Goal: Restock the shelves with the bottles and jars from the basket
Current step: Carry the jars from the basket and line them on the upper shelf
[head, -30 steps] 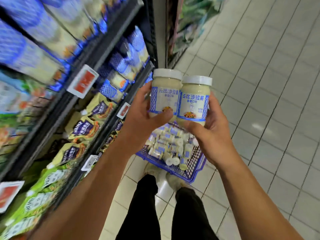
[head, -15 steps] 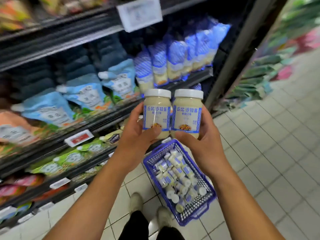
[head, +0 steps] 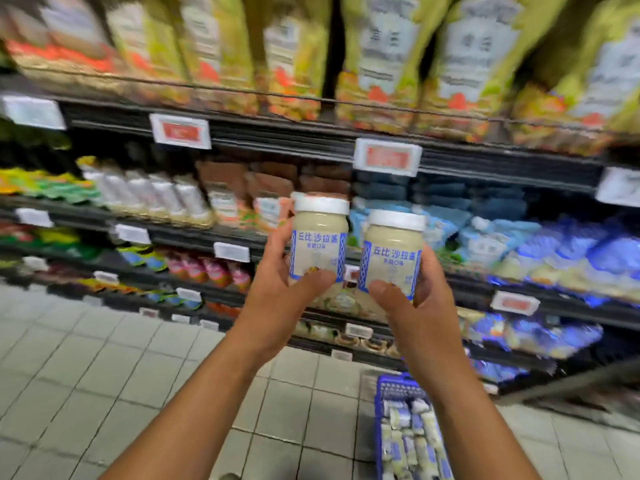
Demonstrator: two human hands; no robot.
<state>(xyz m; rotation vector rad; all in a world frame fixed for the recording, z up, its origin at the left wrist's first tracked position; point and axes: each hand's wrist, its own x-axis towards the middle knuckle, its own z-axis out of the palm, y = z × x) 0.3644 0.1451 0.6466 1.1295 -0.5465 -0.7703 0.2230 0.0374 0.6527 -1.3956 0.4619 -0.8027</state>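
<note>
Where the two forearms meet at frame centre, each hand carries one item of stock.

Item 1: left jar point(head: 320, 240), white lid, cream contents, blue-bordered label. It is upright. The left hand point(head: 277, 299) is wrapped round its lower half, thumb across the label front.

Item 2: right jar point(head: 394, 254), same make, upright, just beside item 1 and slightly lower in frame. The right hand point(head: 415, 313) grips it likewise, thumb under the label.

The low grips leave lids and upper bodies free, probably so each jar can be set down base-first, label outward.

Source: basket point(head: 391, 380), lower right of frame, on the tiled floor point(head: 104, 375), with spare jars point(head: 408, 445) lying inside.

Destination: shelves point(head: 311, 133), across upper and middle frame, blurred. Blue pouches point(head: 554, 251) sit centre right. Which bay takes the jars cannot be told.

Status, as judged: carry stage, placement not yet begun.
</note>
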